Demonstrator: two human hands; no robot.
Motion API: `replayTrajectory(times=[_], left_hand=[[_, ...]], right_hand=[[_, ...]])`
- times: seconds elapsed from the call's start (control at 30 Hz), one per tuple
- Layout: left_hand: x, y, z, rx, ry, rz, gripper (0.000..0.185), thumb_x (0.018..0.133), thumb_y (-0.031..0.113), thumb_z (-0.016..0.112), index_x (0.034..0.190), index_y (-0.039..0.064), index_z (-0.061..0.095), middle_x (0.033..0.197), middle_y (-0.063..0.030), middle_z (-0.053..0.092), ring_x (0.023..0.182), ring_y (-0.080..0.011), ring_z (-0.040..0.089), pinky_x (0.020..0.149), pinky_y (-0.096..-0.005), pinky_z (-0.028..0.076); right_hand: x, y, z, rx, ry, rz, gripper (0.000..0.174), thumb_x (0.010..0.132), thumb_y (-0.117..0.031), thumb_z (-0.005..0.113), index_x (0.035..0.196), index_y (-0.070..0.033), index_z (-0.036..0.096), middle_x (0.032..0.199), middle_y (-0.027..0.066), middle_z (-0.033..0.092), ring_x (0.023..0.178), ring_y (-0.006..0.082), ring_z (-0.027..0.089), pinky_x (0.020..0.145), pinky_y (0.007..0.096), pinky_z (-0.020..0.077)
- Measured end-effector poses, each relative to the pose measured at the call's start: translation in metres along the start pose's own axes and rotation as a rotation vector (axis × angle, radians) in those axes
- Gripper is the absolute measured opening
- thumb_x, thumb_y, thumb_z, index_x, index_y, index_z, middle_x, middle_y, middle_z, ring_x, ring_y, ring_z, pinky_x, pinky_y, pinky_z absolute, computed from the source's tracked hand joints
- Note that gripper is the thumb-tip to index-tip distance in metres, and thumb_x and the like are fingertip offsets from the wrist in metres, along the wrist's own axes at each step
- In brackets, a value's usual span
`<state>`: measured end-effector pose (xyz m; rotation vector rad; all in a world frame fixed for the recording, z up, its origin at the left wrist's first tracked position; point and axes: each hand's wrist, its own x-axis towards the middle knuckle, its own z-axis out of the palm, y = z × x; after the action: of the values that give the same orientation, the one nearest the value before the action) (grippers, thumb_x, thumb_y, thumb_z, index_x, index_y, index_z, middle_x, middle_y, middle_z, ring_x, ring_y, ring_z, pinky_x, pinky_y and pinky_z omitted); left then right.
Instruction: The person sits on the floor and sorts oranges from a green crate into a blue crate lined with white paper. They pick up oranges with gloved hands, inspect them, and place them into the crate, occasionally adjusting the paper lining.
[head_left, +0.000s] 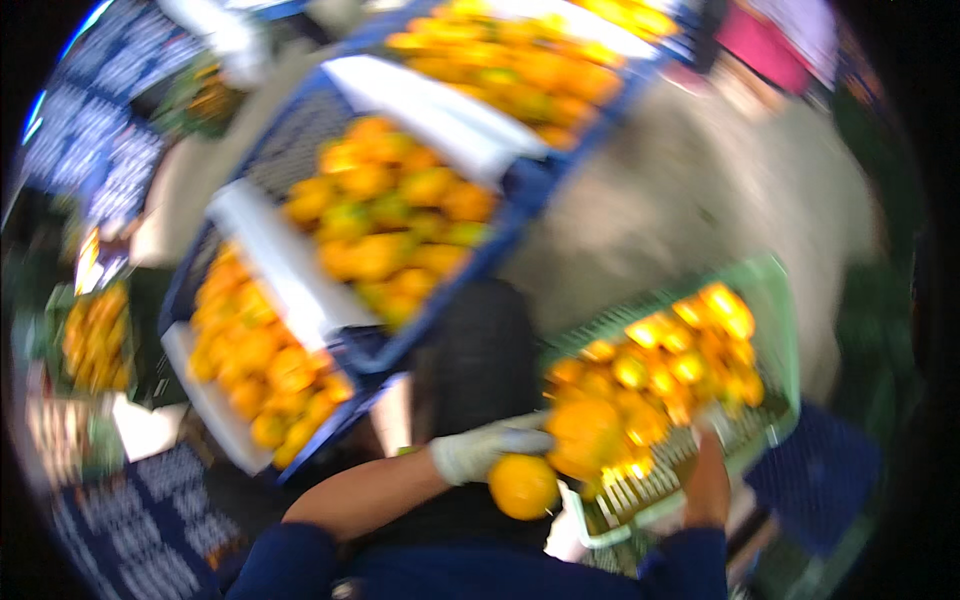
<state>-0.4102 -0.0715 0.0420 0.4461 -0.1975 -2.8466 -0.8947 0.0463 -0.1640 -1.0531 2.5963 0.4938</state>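
Note:
My left hand, in a pale glove, is closed around oranges. One orange hangs under its fingers, and a larger-looking orange is at the fingertips. Both are above the near left corner of a light green plastic crate, which is partly filled with shiny oranges. My right hand reaches into that crate at its near right side, beside the fruit. Blur hides its fingers, so whether it grips an orange is unclear.
To my left, a long blue divided bin holds heaps of oranges between white-topped partitions. Blue stacked crates stand at lower left, with a green crate of oranges above them. Another person is at top right.

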Motion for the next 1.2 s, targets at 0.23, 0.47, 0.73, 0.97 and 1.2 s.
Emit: replayTrajectory(times=[0.23, 0.47, 0.73, 0.97, 1.2], left_hand=[[-0.071, -0.004, -0.032, -0.216, -0.065, 0.177, 0.081, 0.094, 0.048, 0.069, 0.155, 0.007, 0.035, 0.142, -0.0152, 0.058, 0.123, -0.0266, 0.063, 0.104, -0.0419, 0.052], [-0.131, -0.009, -0.036, -0.074, 0.282, 0.482, 0.077, 0.094, 0.056, 0.066, 0.148, 0.006, 0.046, 0.136, -0.0152, 0.063, 0.119, -0.0306, 0.065, 0.103, -0.0458, 0.052], [-0.291, -0.009, -0.067, -0.191, 0.66, 1.213, 0.087, 0.084, 0.059, 0.076, 0.147, 0.007, 0.046, 0.142, -0.0156, 0.057, 0.124, -0.0321, 0.059, 0.106, -0.0491, 0.05], [-0.417, 0.073, -0.118, 0.554, 1.453, 1.345, 0.063, 0.096, 0.027, 0.069, 0.149, 0.003, 0.044, 0.143, -0.0182, 0.054, 0.126, -0.0303, 0.06, 0.106, -0.0428, 0.051], [-0.481, 0.078, -0.2, 0.832, 1.712, 0.797, 0.051, 0.099, 0.026, 0.066, 0.143, 0.004, 0.053, 0.123, -0.0115, 0.064, 0.102, -0.0202, 0.061, 0.085, -0.0351, 0.052]], right_hand=[[-0.114, -0.048, -0.068, 1.001, 0.084, -0.364, 0.069, 0.083, -0.027, 0.077, 0.14, 0.002, 0.051, 0.123, 0.0186, 0.066, 0.11, 0.0299, 0.066, 0.094, 0.0419, 0.0558], [-0.286, -0.297, -0.19, 1.244, -0.64, -1.127, 0.109, 0.077, -0.065, 0.08, 0.148, 0.006, 0.037, 0.139, 0.0218, 0.055, 0.124, 0.0301, 0.059, 0.106, 0.0406, 0.0465], [-0.307, -0.377, -0.22, 0.843, -0.189, -1.592, 0.085, 0.088, -0.053, 0.07, 0.145, 0.005, 0.044, 0.141, 0.0305, 0.052, 0.133, 0.0464, 0.05, 0.112, 0.048, 0.0398], [-0.211, -0.288, -0.199, 0.899, -0.061, -0.874, 0.05, 0.099, -0.014, 0.06, 0.144, 0.003, 0.05, 0.142, 0.0205, 0.057, 0.131, 0.0312, 0.055, 0.111, 0.0416, 0.0425], [-0.154, -0.184, -0.137, 0.728, 0.17, -0.731, 0.048, 0.095, -0.022, 0.069, 0.135, 0.001, 0.058, 0.13, 0.0203, 0.065, 0.118, 0.0343, 0.062, 0.104, 0.0416, 0.0476]])
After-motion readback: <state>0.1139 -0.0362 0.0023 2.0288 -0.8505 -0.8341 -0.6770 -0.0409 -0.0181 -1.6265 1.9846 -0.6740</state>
